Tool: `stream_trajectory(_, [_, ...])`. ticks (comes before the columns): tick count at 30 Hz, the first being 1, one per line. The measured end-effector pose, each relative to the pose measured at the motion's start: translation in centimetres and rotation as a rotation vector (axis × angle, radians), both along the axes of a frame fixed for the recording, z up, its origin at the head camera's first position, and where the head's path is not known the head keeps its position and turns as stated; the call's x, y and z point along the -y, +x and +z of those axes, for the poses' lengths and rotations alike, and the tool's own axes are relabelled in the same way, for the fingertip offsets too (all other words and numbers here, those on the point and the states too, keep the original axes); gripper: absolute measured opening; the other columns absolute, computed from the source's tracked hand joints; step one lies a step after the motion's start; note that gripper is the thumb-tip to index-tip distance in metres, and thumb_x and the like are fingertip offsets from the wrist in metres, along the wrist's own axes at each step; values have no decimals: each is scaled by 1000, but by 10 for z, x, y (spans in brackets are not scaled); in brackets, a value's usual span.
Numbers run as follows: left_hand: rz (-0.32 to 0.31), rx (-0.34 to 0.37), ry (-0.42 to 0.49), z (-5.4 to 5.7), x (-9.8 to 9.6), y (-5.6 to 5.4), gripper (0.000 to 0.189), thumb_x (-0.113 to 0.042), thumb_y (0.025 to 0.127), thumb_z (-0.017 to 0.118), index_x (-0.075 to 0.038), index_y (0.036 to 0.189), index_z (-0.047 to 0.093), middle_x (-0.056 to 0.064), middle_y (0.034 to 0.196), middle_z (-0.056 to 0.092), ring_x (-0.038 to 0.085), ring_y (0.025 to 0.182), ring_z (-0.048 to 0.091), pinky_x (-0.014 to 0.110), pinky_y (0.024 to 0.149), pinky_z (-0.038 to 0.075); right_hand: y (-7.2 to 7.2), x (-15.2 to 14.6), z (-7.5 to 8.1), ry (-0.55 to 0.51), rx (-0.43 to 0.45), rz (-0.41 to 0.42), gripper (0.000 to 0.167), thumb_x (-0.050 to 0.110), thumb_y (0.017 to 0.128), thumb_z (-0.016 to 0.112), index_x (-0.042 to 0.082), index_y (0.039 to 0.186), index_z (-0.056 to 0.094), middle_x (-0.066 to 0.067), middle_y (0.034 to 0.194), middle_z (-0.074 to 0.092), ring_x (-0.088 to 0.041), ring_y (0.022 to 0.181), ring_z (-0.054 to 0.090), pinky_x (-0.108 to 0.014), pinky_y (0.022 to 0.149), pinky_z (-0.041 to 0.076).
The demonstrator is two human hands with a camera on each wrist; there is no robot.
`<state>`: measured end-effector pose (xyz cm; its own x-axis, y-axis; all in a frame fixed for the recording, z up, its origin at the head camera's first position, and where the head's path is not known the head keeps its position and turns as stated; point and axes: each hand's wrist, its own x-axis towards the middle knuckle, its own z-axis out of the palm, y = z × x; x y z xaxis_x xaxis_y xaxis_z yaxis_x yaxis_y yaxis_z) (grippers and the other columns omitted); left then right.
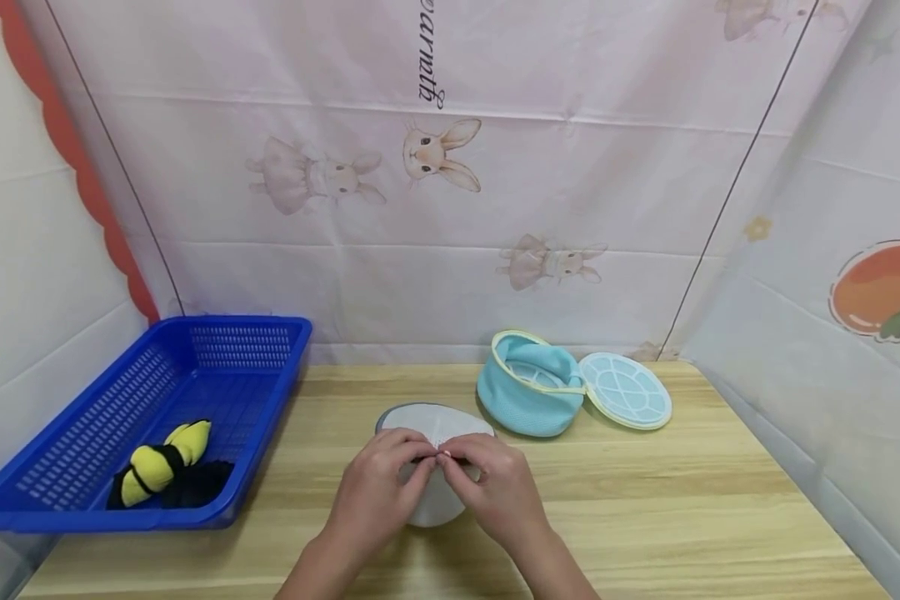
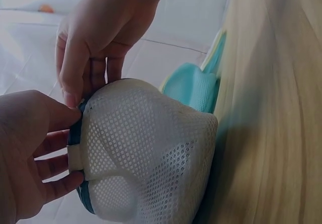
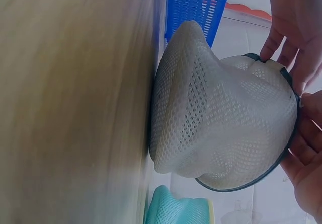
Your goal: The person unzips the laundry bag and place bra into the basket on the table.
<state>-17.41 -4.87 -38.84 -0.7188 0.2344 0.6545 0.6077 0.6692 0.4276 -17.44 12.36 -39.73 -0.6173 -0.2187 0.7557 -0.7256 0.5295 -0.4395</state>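
Observation:
A white mesh laundry bag (image 1: 437,498) with dark trim stands on the wooden table in front of me. My left hand (image 1: 375,483) and right hand (image 1: 501,487) meet at its top edge, thumbs and index fingers pinching close together. In the left wrist view, the mesh bag (image 2: 141,148) has a dark green rim with a pale tab, and the left fingers spread along that rim. From the right wrist, the right hand (image 3: 308,168) grips the rim beside the left hand (image 3: 299,27). What lies between the fingertips is too small to tell.
Behind the bag to the right sits a turquoise mesh bag (image 1: 528,408), its round lid (image 1: 630,392) folded out beside it. A blue plastic basket (image 1: 270,417) at the left holds a yellow-and-black cloth bundle (image 1: 153,468) and a black cloth item (image 1: 198,485). Printed curtains surround the table.

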Motion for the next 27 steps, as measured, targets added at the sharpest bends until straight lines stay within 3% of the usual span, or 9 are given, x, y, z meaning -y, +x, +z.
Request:
stream_trajectory(4, [14, 9, -4, 2, 3, -1, 11, -10, 76, 84, -15, 81, 75, -10, 88, 67, 6, 88, 64, 25, 73, 57, -1, -2, 0, 18, -33, -22, 3, 10, 87, 72, 12, 87, 75, 4, 84, 74, -6, 80, 69, -14, 71, 54])
stream_trajectory(12, [44, 20, 22, 4, 12, -4, 13, -7, 76, 85, -15, 81, 75, -10, 88, 68, 7, 86, 66, 29, 73, 57, -3, -8, 1, -7, 13, -66, 4, 7, 85, 74, 11, 87, 75, 3, 83, 74, -2, 75, 67, -13, 64, 54])
stream_trajectory(18, [52, 30, 14, 4, 13, -5, 11, -9, 77, 84, -15, 81, 76, -11, 88, 68, 7, 87, 65, 28, 75, 57, -2, -8, 2, -4, 16, -62, 3, 8, 85, 74, 10, 88, 75, 3, 84, 74, -3, 77, 67, -13, 66, 55])
stream_trajectory(22, [36, -19, -17, 3, 12, -5, 12, -12, 74, 86, -14, 81, 77, -10, 87, 68, 8, 86, 64, 29, 76, 57, -2, -7, 2, -5, -5, -46, 3, 9, 87, 73, 10, 86, 75, 4, 83, 73, -3, 76, 66, -13, 67, 54])
stream_trajectory(27, [-21, -131, -69, 1, 6, -4, 13, -12, 73, 86, -15, 83, 78, -7, 88, 68, 12, 88, 64, 35, 77, 54, -1, -3, 2, 1, -41, -6, 4, 9, 88, 71, 11, 86, 74, 5, 82, 72, -5, 76, 66, -13, 68, 52])
